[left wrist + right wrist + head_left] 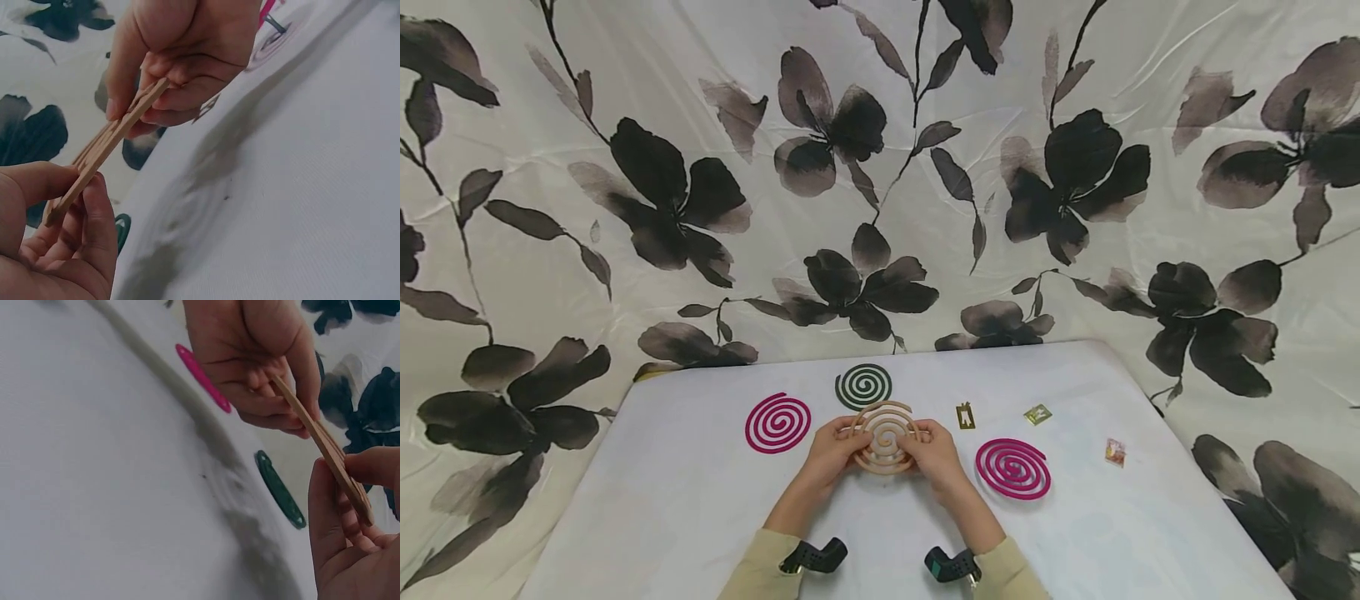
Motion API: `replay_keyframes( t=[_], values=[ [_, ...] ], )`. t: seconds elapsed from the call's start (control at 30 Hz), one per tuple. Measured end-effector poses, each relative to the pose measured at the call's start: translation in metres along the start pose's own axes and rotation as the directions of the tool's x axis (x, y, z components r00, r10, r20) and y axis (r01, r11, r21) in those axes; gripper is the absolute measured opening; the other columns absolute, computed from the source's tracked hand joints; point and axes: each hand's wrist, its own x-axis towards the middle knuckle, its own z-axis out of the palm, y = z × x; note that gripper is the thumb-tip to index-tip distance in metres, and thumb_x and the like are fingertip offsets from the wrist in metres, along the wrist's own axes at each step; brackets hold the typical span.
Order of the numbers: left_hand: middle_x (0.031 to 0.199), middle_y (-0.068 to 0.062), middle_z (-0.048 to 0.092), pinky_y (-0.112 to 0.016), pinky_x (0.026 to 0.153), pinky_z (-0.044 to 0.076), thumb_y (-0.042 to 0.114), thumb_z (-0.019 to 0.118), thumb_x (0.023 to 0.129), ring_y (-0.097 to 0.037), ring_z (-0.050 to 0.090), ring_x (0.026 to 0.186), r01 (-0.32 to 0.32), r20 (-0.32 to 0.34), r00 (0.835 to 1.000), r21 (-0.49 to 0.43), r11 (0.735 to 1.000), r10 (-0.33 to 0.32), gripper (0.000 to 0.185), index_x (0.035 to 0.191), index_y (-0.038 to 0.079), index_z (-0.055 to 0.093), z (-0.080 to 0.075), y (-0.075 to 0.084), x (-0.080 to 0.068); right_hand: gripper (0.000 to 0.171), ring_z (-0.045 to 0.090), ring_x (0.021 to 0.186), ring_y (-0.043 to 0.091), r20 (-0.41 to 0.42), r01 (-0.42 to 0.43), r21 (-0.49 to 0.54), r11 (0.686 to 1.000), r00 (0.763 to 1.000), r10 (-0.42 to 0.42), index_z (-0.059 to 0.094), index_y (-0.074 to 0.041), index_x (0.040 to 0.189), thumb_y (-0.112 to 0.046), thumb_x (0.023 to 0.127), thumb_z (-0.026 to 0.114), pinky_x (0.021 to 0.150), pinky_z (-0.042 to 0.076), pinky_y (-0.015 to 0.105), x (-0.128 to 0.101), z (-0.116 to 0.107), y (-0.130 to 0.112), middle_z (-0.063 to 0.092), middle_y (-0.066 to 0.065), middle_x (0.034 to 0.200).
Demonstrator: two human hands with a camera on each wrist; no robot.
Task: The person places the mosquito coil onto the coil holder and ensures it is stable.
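A pink coil (777,422) lies flat on the white table (700,500), to the left of the tan coil (886,437) and well apart from it. The left hand (829,451) pinches the tan coil's left edge, thumb on top and fingers curled beneath, as the left wrist view shows plainly. The tan coil itself is lifted just above the table near its middle, tilted, held between both hands. Just behind the tan coil a green coil (863,386) lies flat on the cloth. The right hand (933,454) pinches the tan coil's right edge in the same way, thumb over and fingers under. Right of the tan coil and slightly behind it sits a small metal stand (965,415), then what seems to be a small wrapped packet (1037,413), too small to read. A second pink coil (1013,467) lies just right of the right hand, and farther right lies another small packet (1115,452).
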Motion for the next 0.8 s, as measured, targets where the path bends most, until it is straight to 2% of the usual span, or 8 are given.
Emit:
replay_keyframes(
  t=[0.17, 0.53, 0.7, 0.8],
  values=[
    [0.085, -0.01, 0.062, -0.025, 0.058, 0.049, 0.008, 0.066, 0.077, -0.012, 0.058, 0.068, 0.01, 0.035, 0.999, -0.002, 1.0, -0.01, 0.045, 0.115, -0.005, 0.045, 0.012, 0.003, 0.004, 0.035, 0.059, 0.054, 0.014, -0.013, 0.017, -0.034, 0.999, 1.0, -0.018, 0.045, 0.007, 0.103, -0.009, 0.078, 0.065, 0.048, 0.048, 0.026, 0.003, -0.008, -0.003, 0.06, 0.008, 0.069],
    [0.082, -0.011, 0.061, -0.023, 0.055, 0.048, 0.003, 0.062, 0.079, -0.011, 0.057, 0.064, 0.015, 0.068, 0.998, -0.001, 1.0, -0.015, 0.041, 0.114, -0.008, 0.043, 0.029, 0.036, 0.003, 0.033, 0.061, 0.056, 0.02, 0.014, 0.044, -0.055, 0.998, 0.999, -0.043, 0.045, 0.006, 0.102, -0.006, 0.078, 0.065, 0.051, 0.05, 0.031, 0.014, -0.019, -0.024, 0.062, 0.015, 0.073],
    [0.082, -0.012, 0.06, -0.024, 0.056, 0.048, 0.002, 0.061, 0.08, -0.011, 0.057, 0.064, 0.003, 0.082, 0.997, 0.003, 1.0, -0.003, 0.042, 0.115, -0.009, 0.042, 0.034, 0.044, 0.006, 0.032, 0.061, 0.056, 0.019, 0.011, 0.045, -0.07, 0.997, 0.999, -0.044, 0.045, 0.006, 0.102, -0.006, 0.079, 0.064, 0.052, 0.05, 0.032, 0.014, -0.021, -0.034, 0.062, 0.015, 0.073],
    [0.08, -0.011, 0.06, -0.024, 0.055, 0.048, 0.004, 0.062, 0.08, -0.011, 0.057, 0.062, -0.023, 0.077, 0.997, 0.005, 1.0, 0.023, 0.04, 0.113, -0.008, 0.043, 0.035, 0.04, 0.015, 0.033, 0.061, 0.057, 0.019, 0.004, 0.048, -0.077, 0.996, 0.999, -0.048, 0.045, 0.006, 0.103, -0.006, 0.079, 0.064, 0.052, 0.051, 0.032, 0.015, -0.021, -0.04, 0.062, 0.016, 0.074]
  ],
)
